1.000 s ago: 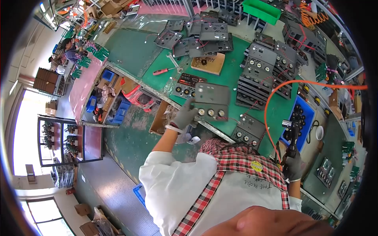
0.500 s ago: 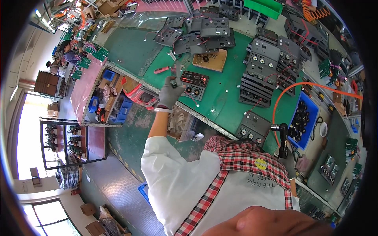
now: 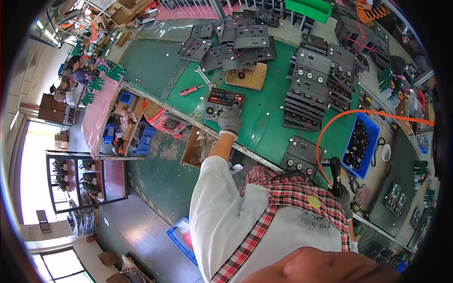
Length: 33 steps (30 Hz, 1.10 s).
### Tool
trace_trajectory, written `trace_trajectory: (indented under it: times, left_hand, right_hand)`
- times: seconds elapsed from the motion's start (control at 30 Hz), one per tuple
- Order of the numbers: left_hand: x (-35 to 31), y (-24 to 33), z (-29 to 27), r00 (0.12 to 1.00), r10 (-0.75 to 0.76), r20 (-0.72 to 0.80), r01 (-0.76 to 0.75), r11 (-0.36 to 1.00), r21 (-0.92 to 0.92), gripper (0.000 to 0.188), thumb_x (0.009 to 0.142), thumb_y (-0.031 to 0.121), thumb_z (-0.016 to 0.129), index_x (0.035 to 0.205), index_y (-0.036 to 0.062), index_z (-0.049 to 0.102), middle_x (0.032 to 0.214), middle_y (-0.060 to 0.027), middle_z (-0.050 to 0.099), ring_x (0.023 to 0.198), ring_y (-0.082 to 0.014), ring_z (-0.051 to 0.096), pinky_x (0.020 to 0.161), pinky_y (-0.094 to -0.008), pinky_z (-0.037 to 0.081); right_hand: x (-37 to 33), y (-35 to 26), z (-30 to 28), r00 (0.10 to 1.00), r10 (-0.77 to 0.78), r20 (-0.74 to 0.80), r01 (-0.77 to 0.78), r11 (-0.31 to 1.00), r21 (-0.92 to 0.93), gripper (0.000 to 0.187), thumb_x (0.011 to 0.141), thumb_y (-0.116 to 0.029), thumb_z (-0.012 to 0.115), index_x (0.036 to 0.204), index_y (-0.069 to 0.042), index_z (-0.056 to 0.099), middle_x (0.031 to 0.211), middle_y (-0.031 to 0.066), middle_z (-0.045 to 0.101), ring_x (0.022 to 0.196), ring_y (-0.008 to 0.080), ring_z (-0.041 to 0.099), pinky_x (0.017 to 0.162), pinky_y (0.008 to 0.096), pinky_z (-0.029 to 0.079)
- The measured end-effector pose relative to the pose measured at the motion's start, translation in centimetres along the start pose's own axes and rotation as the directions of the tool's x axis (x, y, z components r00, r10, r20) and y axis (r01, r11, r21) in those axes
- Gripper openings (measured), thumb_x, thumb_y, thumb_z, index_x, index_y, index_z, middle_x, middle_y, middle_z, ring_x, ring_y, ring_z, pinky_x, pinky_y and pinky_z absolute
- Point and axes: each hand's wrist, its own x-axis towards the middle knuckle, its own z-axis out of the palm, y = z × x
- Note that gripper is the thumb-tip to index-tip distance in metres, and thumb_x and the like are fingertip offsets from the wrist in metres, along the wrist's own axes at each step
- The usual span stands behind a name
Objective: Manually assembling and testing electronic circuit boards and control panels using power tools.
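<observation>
In a grey glove, my left hand (image 3: 230, 123) reaches to the right end of a small black panel (image 3: 222, 97) with a red-lit display and knobs. Its fingers are drawn together at the panel's face; what they pinch, if anything, is hidden. The panel lies against a grey plate with round fittings (image 3: 211, 111). My right hand (image 3: 346, 200), also gloved and partly covered, is closed round a black power driver (image 3: 336, 178) with an orange hose (image 3: 325, 137). A screwdriver (image 3: 188, 90) with a red handle and a wrench (image 3: 203, 75) lie just beyond the panel.
A cardboard box (image 3: 252, 76) sits behind the panel. Dark housings with wires are piled at the back (image 3: 250, 37) and stacked on the right (image 3: 306, 85). One housing (image 3: 301, 158) lies near the front edge. A blue bin (image 3: 362, 146) holds small black parts.
My left hand has moved right, from the panel's left side beside the tools to its right end. The right hand stays with the driver. The view has shifted slightly.
</observation>
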Motion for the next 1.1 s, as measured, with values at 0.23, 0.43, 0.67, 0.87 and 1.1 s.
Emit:
trace_trajectory:
  times: [0.23,0.43,0.67,0.87,1.1]
  left_hand:
    - [0.4,-0.4,-0.6,0.995,-0.066,-0.081,0.062,0.997,-0.05,0.039,0.073,0.04,0.058,0.104,0.0188,0.046,0.101,-0.015,0.045,0.084,-0.0339,0.058,0.061,-0.0444,0.049]
    - [0.2,-1.2,1.4,0.998,0.005,-0.055,-0.007,0.999,-0.042,0.042,0.073,0.042,0.059,0.106,0.019,0.046,0.106,-0.0151,0.042,0.085,-0.0342,0.058,0.061,-0.0437,0.049]
    - [-4.5,2.8,4.3,0.898,0.286,-0.334,-0.315,0.948,-0.036,0.039,0.076,0.038,0.056,0.1,0.0074,0.05,0.1,-0.0177,0.048,0.085,-0.0366,0.057,0.067,-0.0414,0.048]
    - [-11.9,9.8,10.9,0.802,0.448,0.395,-0.225,0.839,-0.495,0.045,0.08,0.041,0.05,0.104,0.0027,0.05,0.096,-0.0217,0.057,0.088,-0.0371,0.056,0.076,-0.041,0.044]
    - [-11.2,10.9,12.2,0.914,0.367,0.173,-0.157,0.712,-0.684,0.034,0.08,0.033,0.05,0.088,0.001,0.056,0.086,-0.0214,0.058,0.083,-0.0391,0.055,0.071,-0.042,0.044]
  right_hand:
    - [0.1,-0.2,0.4,1.0,-0.005,0.029,0.002,0.995,0.099,0.052,0.053,-0.011,0.074,0.099,-0.003,0.051,0.082,0.0113,0.06,0.072,0.0247,0.057,0.067,0.033,0.045]
    - [0.2,-0.9,0.5,0.999,0.015,0.041,-0.017,0.999,0.05,0.053,0.053,-0.014,0.073,0.1,-0.003,0.051,0.083,0.012,0.06,0.072,0.0252,0.057,0.066,0.0328,0.045]
    - [0.3,1.1,1.2,0.996,-0.022,0.087,0.033,0.992,-0.124,0.052,0.057,-0.02,0.072,0.102,-0.003,0.051,0.085,0.0155,0.06,0.078,0.0319,0.059,0.067,0.0374,0.046]
    - [0.8,0.8,2.2,0.972,0.174,0.155,-0.114,0.934,-0.338,0.056,0.06,-0.025,0.072,0.108,-0.004,0.05,0.088,0.0169,0.061,0.079,0.0328,0.059,0.068,0.0398,0.048]
    - [0.2,-4.7,1.9,0.964,0.225,0.139,-0.192,0.958,-0.215,0.055,0.057,-0.031,0.072,0.101,-0.006,0.051,0.083,0.0183,0.06,0.08,0.0353,0.058,0.066,0.0412,0.045]
